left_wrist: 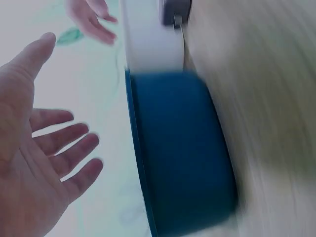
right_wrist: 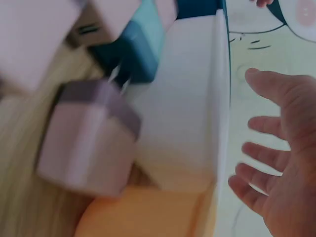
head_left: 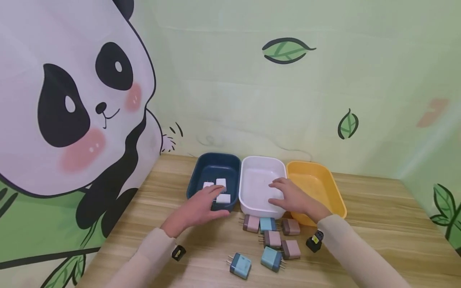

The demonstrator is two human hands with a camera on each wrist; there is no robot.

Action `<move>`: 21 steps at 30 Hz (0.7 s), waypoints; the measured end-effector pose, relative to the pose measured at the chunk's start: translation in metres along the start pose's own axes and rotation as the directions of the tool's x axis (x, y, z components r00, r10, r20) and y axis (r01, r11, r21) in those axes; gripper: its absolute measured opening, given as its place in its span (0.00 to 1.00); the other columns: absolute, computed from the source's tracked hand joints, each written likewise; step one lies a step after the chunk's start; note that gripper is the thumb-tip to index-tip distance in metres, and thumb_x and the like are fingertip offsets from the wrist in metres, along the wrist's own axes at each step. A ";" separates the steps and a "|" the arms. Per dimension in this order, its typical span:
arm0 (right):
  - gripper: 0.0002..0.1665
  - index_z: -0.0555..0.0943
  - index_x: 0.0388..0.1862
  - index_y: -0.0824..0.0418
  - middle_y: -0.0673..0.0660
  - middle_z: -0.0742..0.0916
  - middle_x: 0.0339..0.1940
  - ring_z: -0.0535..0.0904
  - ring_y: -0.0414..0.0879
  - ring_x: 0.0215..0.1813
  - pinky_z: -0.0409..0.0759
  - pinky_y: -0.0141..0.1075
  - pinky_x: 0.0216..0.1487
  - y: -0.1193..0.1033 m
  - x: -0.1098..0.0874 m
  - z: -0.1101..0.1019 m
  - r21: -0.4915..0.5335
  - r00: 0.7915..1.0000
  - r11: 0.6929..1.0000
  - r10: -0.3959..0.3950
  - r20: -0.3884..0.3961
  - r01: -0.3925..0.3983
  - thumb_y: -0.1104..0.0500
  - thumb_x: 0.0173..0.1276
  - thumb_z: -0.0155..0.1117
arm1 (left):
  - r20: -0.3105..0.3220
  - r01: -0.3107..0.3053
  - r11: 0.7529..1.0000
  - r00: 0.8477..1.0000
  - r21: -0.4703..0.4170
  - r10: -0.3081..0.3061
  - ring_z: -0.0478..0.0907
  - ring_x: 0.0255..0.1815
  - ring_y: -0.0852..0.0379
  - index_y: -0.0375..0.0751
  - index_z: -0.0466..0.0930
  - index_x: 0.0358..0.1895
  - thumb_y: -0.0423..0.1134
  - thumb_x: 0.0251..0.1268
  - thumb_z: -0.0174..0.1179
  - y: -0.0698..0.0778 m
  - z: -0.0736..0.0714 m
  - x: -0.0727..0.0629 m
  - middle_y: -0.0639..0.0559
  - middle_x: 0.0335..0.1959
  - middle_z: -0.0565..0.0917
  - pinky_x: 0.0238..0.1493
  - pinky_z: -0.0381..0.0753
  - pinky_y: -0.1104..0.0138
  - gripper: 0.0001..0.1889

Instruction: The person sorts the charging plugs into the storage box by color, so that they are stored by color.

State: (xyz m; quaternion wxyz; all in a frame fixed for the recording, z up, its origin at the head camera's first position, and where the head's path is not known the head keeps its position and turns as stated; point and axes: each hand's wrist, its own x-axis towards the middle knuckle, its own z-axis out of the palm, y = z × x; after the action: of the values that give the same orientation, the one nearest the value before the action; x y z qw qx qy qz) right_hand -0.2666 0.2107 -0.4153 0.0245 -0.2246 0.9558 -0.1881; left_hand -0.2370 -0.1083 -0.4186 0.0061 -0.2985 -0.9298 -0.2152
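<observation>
Loosely, left fingers (left_wrist: pixel 81 149) and right fingers (right_wrist: pixel 266 155) spread above round-cornered trays (head_left: pixel 255 178); blocky two-tone plugs (head_left: pixel 272 239) lie on wood-grained tabletop (head_left: pixel 205 260).

Plain off-white sleeves (head_left: pixel 144 256), little black boxes (head_left: pixel 178 253) (head_left: pixel 314 242) at both cuffs (head_left: pixel 166 240) (head_left: pixel 329 225), yellowish patch (head_left: pixel 315 239) on the right one, bare hands (head_left: pixel 197 206) (head_left: pixel 294 197)

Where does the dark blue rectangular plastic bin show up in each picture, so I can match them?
Head: the dark blue rectangular plastic bin, below centre, slightly left.
Left wrist: the blue bin, large, from the middle to the bottom edge.
Right wrist: a strip of the blue bin at the top, right of centre.
Shared landmark: the white rectangular plastic bin next to it.
</observation>
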 end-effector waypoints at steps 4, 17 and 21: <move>0.40 0.69 0.67 0.60 0.64 0.65 0.70 0.61 0.60 0.68 0.64 0.55 0.64 0.010 -0.006 0.003 -0.030 0.997 0.996 0.080 0.014 -0.080 0.40 0.62 0.64 | 0.095 -0.094 0.996 0.991 0.002 0.093 0.67 0.64 0.51 0.42 0.70 0.65 0.60 0.60 0.60 0.019 0.008 -0.001 0.47 0.63 0.72 0.62 0.67 0.58 0.35; 0.63 0.54 0.75 0.61 0.64 0.55 0.75 0.50 0.60 0.73 0.56 0.55 0.67 0.021 -0.014 0.017 -0.050 0.993 0.992 0.118 0.030 -0.116 0.25 0.52 0.59 | 0.392 -0.231 0.962 0.880 -0.144 0.270 0.66 0.64 0.59 0.51 0.68 0.67 0.65 0.55 0.59 0.044 0.042 -0.006 0.56 0.65 0.69 0.61 0.68 0.62 0.38; 0.67 0.51 0.75 0.63 0.65 0.52 0.75 0.46 0.60 0.74 0.52 0.54 0.69 0.023 -0.016 0.022 -0.057 0.992 0.992 0.118 0.041 -0.116 0.22 0.49 0.57 | 0.450 -0.270 0.950 0.836 -0.160 0.313 0.67 0.61 0.60 0.48 0.70 0.65 0.65 0.53 0.61 0.049 0.048 -0.011 0.55 0.62 0.72 0.59 0.69 0.65 0.38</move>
State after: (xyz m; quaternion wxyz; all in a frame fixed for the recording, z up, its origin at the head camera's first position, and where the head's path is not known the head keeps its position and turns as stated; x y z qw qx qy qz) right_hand -0.2592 0.2292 -0.4444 0.0505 -0.1728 0.9713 -0.1552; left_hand -0.1954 -0.0591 -0.4438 -0.2003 -0.4798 -0.8362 -0.1745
